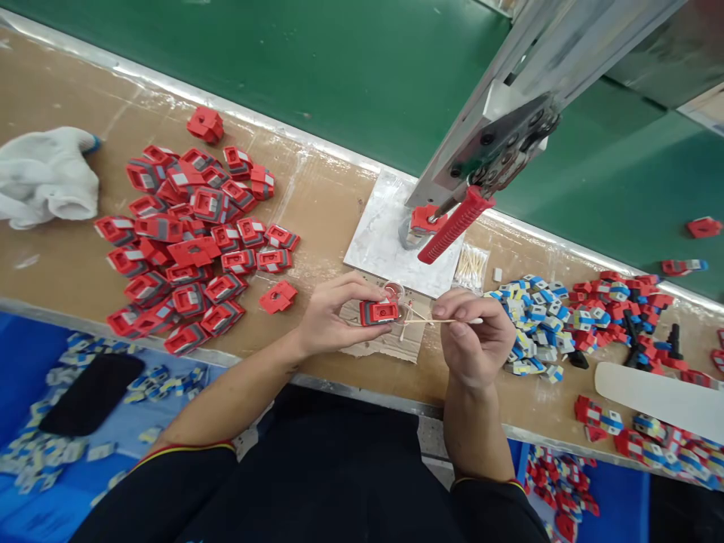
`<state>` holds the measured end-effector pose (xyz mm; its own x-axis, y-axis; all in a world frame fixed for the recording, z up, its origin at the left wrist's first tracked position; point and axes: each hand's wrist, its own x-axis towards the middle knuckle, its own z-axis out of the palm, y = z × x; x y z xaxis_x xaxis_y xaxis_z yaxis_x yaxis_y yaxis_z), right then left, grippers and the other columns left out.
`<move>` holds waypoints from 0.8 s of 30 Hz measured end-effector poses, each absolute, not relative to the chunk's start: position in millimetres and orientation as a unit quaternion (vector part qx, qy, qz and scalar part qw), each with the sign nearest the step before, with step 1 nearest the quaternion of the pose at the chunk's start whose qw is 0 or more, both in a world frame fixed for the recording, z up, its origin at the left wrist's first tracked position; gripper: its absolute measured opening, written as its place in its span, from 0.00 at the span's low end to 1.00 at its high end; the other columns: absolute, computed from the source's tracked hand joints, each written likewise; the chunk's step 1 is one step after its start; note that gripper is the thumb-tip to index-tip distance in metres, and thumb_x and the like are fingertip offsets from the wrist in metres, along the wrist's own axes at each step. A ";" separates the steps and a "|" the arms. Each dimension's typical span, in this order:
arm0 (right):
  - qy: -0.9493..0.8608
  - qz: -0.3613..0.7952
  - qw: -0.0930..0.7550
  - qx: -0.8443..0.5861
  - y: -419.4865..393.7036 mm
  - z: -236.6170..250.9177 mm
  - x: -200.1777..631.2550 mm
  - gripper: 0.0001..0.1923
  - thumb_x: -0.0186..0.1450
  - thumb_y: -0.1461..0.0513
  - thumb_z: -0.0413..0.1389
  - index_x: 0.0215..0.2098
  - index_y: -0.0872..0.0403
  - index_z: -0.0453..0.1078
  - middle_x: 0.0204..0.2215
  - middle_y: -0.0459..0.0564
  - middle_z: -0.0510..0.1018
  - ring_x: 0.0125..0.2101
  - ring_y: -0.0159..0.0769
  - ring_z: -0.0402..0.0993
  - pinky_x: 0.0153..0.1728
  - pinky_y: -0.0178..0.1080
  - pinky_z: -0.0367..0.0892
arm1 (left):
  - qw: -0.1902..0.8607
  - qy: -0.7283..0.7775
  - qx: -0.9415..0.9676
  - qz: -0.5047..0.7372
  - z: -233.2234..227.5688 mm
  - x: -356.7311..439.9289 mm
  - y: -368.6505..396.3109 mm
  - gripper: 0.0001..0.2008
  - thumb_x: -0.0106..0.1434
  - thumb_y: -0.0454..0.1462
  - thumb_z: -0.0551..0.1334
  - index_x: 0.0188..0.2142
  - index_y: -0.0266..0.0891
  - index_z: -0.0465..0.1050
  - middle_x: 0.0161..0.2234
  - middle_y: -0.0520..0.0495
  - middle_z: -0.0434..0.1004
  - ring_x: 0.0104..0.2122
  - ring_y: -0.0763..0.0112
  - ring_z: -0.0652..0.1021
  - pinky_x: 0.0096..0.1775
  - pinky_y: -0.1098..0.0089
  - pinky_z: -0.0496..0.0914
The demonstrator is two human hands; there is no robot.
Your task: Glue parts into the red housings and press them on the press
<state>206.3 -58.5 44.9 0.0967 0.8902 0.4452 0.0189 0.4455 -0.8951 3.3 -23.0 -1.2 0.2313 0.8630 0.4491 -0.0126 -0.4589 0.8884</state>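
My left hand (342,313) grips a red plastic toy part (380,311) with grey trim, its hollow side turned up. Between the thumb and fingers of my right hand (473,332) is a cotton swab (435,321). One end of the swab points left, close to the part; whether it touches cannot be made out. Just behind the part stands a small clear cup (394,291). Under my hands lies a piece of brown cardboard (408,348), with more used-looking swabs on it.
A toggle clamp with a red handle (457,226) stands on a white plate (373,226), a red part (425,219) beneath it. Bagged swabs (470,265) lie beside it. Red parts (192,253) are heaped left, blue-and-white pieces (532,317) right. A white glove (50,177) lies far left.
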 end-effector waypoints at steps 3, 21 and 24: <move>-0.567 0.343 0.626 -0.411 -59.3 42.9 203.2 0.09 0.71 0.55 0.63 0.35 0.47 0.71 0.27 0.45 0.81 0.29 0.38 0.78 0.32 0.43 0.73 | 0.389 0.296 0.680 0.547 -1.9 4.1 -23.4 0.15 0.56 0.42 0.79 0.41 0.43 0.84 0.36 0.45 0.87 0.35 0.66 0.86 0.38 0.68 0.81; -0.827 0.257 0.276 -0.418 -49.5 33.1 247.1 0.09 0.67 0.69 0.60 0.41 0.49 0.78 0.39 0.51 0.81 0.39 0.39 0.79 0.39 0.41 0.77 | 0.277 0.283 0.698 0.597 -1.9 -14.4 -11.7 0.23 0.58 0.30 0.76 0.52 0.45 0.81 0.47 0.44 0.84 0.44 0.65 0.86 0.47 0.66 0.83; -0.800 0.280 0.307 -0.433 -54.8 40.4 264.2 0.11 0.67 0.66 0.61 0.46 0.49 0.77 0.41 0.51 0.80 0.41 0.40 0.79 0.41 0.43 0.77 | 0.286 0.273 0.694 0.601 -3.4 -13.7 -11.3 0.24 0.58 0.29 0.76 0.53 0.46 0.81 0.48 0.44 0.85 0.45 0.64 0.87 0.48 0.66 0.83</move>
<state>264.2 -54.8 40.4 -0.4365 0.8646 0.2488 0.5205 0.4682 -0.7140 -13.7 -11.3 -3.4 0.1278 0.7231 0.6788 0.0361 -0.6873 0.7254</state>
